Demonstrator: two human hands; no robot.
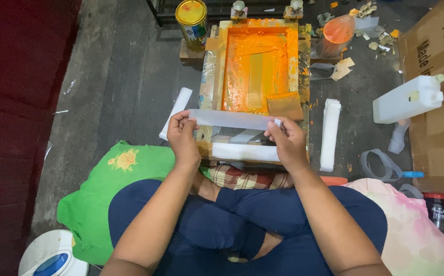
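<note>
Centrally, one translucent strip (232,119) is pinched at each end by the left hand (182,134) and right hand (288,140) before one orange-inked printing frame (258,66), flanked by two white stacks (330,134).

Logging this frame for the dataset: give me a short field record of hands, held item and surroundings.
left hand: pinches the left end of a translucent white plastic strip
right hand: pinches the strip's right end
strip state: stretched level between both hands, above the frame's near edge
behind strip: wooden screen-printing frame coated in orange ink
right of frame: stack of white strips, white plastic jug
far left of frame: yellow-lidded tin can
</note>
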